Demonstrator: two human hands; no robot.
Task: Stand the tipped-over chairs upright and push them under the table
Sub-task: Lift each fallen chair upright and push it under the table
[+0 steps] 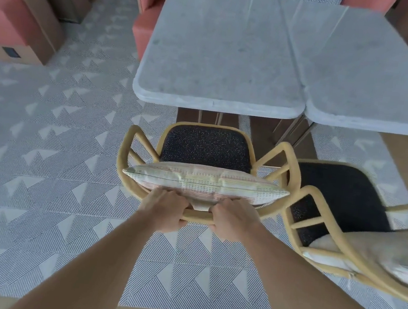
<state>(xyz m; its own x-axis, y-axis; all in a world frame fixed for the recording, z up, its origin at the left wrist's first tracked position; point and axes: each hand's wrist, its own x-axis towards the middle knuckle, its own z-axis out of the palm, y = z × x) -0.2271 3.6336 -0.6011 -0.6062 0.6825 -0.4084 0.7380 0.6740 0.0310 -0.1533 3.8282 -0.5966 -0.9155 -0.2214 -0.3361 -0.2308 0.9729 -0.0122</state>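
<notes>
Both the left grip [166,211] and the right grip [233,221] hold the top rail of the upright chair [206,147], standing just before the counter [222,54]. Push it straight and evenly, I think, so its arm clears the neighbour chair [340,195].

A grey carpet [57,163] patterned with triangles carries two pale stone tables [222,54] set side by side. A wooden chair [206,144] stands on it before them, a second chair [345,196] just right.
</notes>
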